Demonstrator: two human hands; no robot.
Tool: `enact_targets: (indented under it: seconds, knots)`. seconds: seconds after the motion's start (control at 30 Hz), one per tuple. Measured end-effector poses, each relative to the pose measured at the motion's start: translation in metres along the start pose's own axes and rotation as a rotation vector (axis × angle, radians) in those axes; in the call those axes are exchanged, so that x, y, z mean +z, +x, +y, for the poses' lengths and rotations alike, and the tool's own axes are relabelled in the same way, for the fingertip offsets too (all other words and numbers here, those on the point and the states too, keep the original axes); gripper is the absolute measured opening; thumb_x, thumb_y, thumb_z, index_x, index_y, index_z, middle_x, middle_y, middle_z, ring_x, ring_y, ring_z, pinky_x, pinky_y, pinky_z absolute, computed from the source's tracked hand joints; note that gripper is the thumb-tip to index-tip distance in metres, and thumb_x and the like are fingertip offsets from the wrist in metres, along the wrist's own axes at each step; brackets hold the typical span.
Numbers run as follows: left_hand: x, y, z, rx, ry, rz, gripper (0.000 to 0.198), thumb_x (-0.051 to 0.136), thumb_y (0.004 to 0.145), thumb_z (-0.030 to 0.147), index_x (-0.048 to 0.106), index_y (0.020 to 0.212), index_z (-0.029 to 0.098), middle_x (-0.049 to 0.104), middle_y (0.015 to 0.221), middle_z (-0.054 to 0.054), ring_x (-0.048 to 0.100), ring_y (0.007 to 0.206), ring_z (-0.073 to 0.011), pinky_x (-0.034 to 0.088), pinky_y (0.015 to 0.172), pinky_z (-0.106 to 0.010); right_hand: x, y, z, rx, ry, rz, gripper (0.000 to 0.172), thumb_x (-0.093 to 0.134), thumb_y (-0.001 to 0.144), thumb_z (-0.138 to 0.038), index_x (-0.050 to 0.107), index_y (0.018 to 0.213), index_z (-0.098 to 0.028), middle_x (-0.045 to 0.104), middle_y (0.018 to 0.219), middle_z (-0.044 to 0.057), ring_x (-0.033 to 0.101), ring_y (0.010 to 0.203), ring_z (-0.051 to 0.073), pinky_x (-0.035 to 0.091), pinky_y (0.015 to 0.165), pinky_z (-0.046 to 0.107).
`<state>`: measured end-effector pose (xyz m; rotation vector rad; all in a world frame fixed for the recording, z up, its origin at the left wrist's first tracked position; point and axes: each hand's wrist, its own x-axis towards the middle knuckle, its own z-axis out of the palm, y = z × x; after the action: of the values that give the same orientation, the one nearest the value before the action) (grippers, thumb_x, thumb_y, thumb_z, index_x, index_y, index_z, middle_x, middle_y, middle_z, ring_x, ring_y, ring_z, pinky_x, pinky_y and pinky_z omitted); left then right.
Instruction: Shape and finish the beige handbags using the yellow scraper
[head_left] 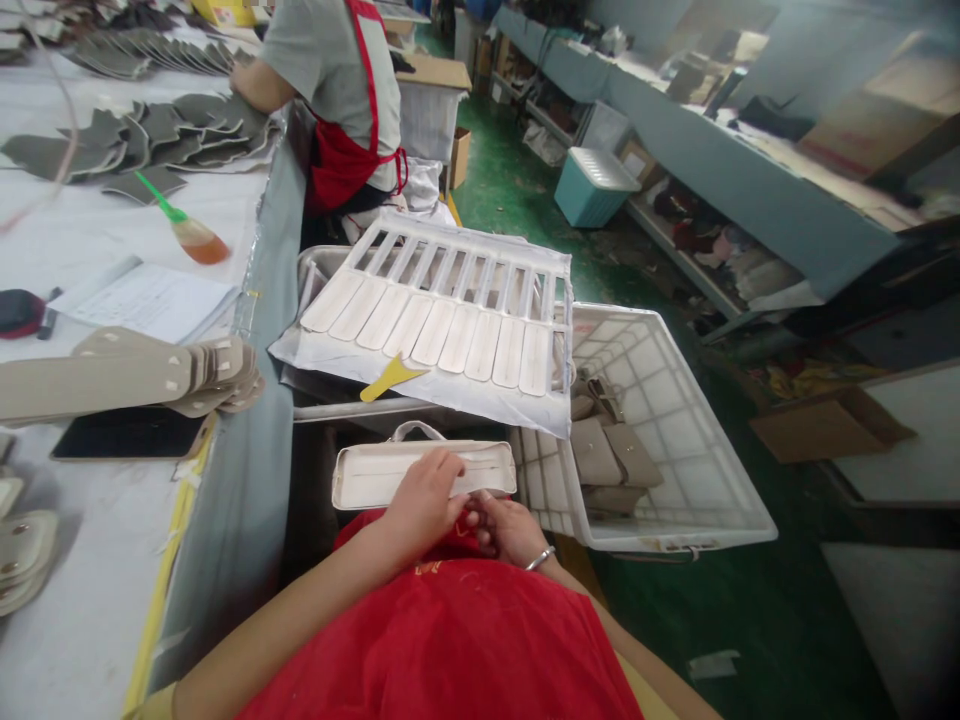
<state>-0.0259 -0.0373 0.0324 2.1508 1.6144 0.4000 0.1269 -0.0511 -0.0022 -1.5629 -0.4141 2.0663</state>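
Note:
A small cream bag with a thin loop handle lies across my lap, its long flat panel facing up. My left hand rests over this panel, fingers bent and closed on the bag near its front edge. Close beside it, my right hand has its fingers curled and pinched at the same edge, by the bag's right half. Its fingertips are partly hidden, and any small item between them cannot be made out. Just beyond the bag is a white board bearing a row of cream strips and a yellow spatula.
A white crate at right holds several grey-beige pouches. On the left table are stacked beige strips, a phone, a notebook and a green-handled brush. A co-worker sits ahead.

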Motion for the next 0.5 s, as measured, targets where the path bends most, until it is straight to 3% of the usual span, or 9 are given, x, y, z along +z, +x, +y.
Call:
enact_targets:
  seconds: [0.17,0.5]
  knots:
    - [-0.012,-0.009,-0.013,0.036,0.096,-0.049,0.009,0.057,0.08,0.027,0.055,0.077,0.019,0.055,0.086,-0.003,0.048,0.085,-0.0207,0.039,0.073,-0.034,0.006,0.0,-0.003,-0.026,-0.025,0.042,0.032,0.061,0.068,-0.047,0.059,0.07,-0.015,0.057,0.055,-0.003,0.037,0.037,0.005,0.02,0.036,0.02]
    - [-0.008,-0.002,-0.013,0.039,0.135,-0.086,0.017,0.046,0.085,0.025,0.057,0.073,0.019,0.056,0.084,-0.005,0.049,0.081,-0.0207,0.039,0.07,-0.035,0.009,0.006,-0.001,-0.037,-0.139,0.057,0.042,0.063,0.062,-0.056,0.061,0.068,-0.015,0.06,0.057,0.0,0.039,0.037,0.006,0.026,0.038,0.022]
